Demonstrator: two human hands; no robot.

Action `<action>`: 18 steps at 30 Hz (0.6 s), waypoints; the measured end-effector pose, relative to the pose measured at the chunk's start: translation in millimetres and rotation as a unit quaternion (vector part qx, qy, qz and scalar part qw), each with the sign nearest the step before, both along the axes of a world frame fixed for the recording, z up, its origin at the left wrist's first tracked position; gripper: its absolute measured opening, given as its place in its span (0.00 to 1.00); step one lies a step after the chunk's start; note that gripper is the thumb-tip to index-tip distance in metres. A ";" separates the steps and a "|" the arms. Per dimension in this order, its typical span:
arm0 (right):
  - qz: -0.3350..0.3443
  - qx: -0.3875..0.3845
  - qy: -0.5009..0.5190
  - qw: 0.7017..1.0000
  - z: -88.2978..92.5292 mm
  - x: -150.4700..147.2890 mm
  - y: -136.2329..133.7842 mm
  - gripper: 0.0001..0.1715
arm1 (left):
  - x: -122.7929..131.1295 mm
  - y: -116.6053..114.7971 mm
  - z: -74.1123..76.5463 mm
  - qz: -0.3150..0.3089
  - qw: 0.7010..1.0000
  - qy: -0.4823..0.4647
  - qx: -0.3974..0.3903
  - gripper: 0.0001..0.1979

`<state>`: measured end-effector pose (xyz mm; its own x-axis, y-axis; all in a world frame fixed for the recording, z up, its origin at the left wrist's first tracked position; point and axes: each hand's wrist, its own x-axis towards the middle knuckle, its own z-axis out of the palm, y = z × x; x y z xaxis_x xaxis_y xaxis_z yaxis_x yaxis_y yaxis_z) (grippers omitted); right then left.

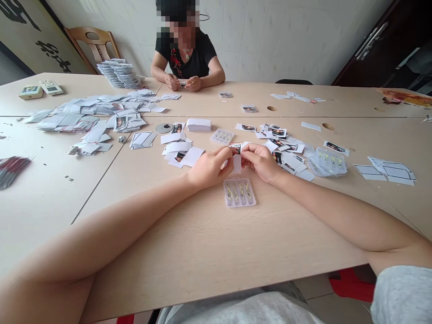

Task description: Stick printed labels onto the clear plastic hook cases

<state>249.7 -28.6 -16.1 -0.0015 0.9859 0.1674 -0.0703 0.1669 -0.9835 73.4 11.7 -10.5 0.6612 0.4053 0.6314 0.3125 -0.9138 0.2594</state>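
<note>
There's the card [237,164], pinched at its top edge between your left grip [209,167] and right grip [261,162], just beyond the tray [239,192] on the surface [202,243]; I'd keep it square, with thumbs clear of the print.

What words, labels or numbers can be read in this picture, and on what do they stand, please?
No text reads clearly.
Wall panel: large brush characters, cut off, unreadable.
Card pinched by left hand and right hand: print too small.
Scattered cards: print blurred.
Remotes: displays too small.
</note>
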 end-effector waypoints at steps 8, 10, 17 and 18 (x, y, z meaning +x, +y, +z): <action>0.001 0.011 -0.024 1.000 1.6 -0.8 -1.6 0.06 | -1.3 -2.1 5.1 -0.025 0.998 -0.037 -0.047 0.04; 0.001 0.017 -0.032 0.999 1.9 -0.8 -2.1 0.06 | -1.7 -3.6 7.0 -0.028 0.997 -0.043 -0.057 0.04; 0.013 0.023 -0.031 0.999 0.0 0.9 -1.8 0.07 | -2.9 -5.8 14.7 -0.044 0.989 -0.060 -0.130 0.05; 0.017 0.020 -0.026 0.999 -0.3 1.1 -1.7 0.07 | -3.0 -5.6 16.0 -0.049 0.986 -0.061 -0.147 0.05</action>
